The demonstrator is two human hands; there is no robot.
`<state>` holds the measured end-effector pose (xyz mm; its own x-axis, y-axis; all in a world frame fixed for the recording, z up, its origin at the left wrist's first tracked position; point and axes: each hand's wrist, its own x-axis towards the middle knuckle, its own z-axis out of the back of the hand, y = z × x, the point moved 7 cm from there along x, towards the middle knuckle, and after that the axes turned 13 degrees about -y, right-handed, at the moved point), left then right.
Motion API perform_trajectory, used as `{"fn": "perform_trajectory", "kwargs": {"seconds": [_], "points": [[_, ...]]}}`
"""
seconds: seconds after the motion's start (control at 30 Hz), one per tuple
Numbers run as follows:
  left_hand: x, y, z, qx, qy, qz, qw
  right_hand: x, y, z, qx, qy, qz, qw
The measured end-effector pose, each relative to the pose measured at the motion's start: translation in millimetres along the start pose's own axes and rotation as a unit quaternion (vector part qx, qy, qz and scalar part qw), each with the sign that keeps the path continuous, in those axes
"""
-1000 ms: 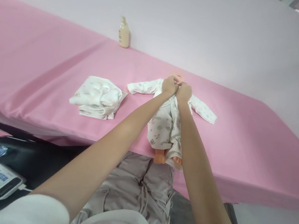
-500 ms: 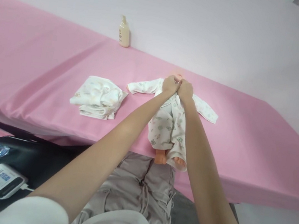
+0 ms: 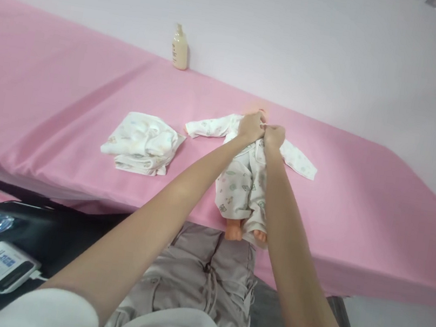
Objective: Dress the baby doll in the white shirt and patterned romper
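Observation:
A baby doll (image 3: 233, 230) lies on its back on the pink-covered table, feet at the near edge. It has on a white printed baby outfit (image 3: 234, 186), its sleeves spread to both sides. Over the doll's upper chest, my left hand (image 3: 252, 127) and my right hand (image 3: 274, 137) are side by side, fingers closed. A thin white strip, seemingly a cloth tie of the outfit, runs between my fingertips. My hands hide the neckline and most of the doll's head. A white ribbon end hangs below them.
Folded white printed cloth (image 3: 143, 144) lies left of the doll on the pink tablecloth (image 3: 69, 86). A cream pump bottle (image 3: 180, 49) stands at the back against the wall. At lower left, a white device (image 3: 1, 266) with a cable rests on a black surface (image 3: 56, 232).
My hands have moved slightly apart, my right hand a little rightward and downward, and the white strip now shows between them. The doll and the folded cloth stay put.

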<state>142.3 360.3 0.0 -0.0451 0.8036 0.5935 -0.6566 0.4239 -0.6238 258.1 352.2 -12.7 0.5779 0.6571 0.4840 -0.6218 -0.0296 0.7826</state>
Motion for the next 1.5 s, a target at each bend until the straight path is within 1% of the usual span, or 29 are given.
{"fn": "perform_trajectory", "kwargs": {"seconds": [0.07,0.1,0.2,0.3,0.37,0.47,0.57,0.73,0.83,0.9,1.0,1.07,1.1,1.17,1.23,1.3,1.37,1.43,1.5], "points": [[-2,1,5.2,0.033,-0.014,0.017,0.999,-8,4,8,-0.046,-0.025,-0.004,0.999],[-3,3,9.2,0.048,-0.027,0.031,0.998,-13,8,10,-0.063,-0.025,-0.001,0.998],[-9,7,21.0,0.078,-0.057,0.074,0.993,-27,25,14,-0.127,-0.007,0.038,0.991],[-14,8,27.5,0.085,-0.053,0.080,0.992,-39,36,18,-0.185,-0.008,0.063,0.981],[-15,8,30.4,0.088,-0.046,0.074,0.992,-46,41,22,-0.201,-0.014,0.078,0.976],[-16,2,33.1,0.086,-0.041,0.033,0.995,-54,44,25,-0.196,-0.016,0.111,0.974],[-17,-2,30.2,0.094,-0.018,-0.001,0.995,-56,44,28,-0.195,-0.016,0.126,0.973],[-13,3,23.2,0.118,0.010,0.028,0.993,-57,41,31,-0.189,-0.009,0.114,0.975],[-13,7,21.1,0.115,0.026,0.031,0.993,-58,41,33,-0.169,-0.011,0.102,0.980],[-16,7,24.1,0.089,0.011,0.021,0.996,-59,41,35,-0.160,-0.021,0.099,0.982],[-21,5,33.3,0.025,-0.042,0.002,0.999,-59,39,36,-0.152,-0.028,0.096,0.983],[-23,5,36.2,0.018,-0.047,-0.001,0.999,-57,37,36,-0.138,-0.027,0.092,0.986],[-23,4,36.6,0.029,-0.037,-0.004,0.999,-56,35,36,-0.126,-0.026,0.090,0.988],[-18,1,37.0,0.056,0.002,-0.022,0.998,-55,31,38,-0.095,-0.027,0.086,0.991],[-12,-6,37.7,0.074,0.061,-0.057,0.994,-55,28,41,-0.061,-0.033,0.080,0.994],[-7,-15,38.0,0.079,0.132,-0.096,0.983,-54,25,46,-0.027,-0.040,0.068,0.997],[-6,-22,40.2,0.075,0.179,-0.120,0.974,-54,23,50,0.003,-0.042,0.055,0.998],[-8,-29,42.5,0.071,0.192,-0.139,0.969,-54,21,53,0.027,-0.039,0.041,0.998],[-11,-36,43.2,0.060,0.186,-0.155,0.968,-53,19,55,0.052,-0.032,0.031,0.998]]}}
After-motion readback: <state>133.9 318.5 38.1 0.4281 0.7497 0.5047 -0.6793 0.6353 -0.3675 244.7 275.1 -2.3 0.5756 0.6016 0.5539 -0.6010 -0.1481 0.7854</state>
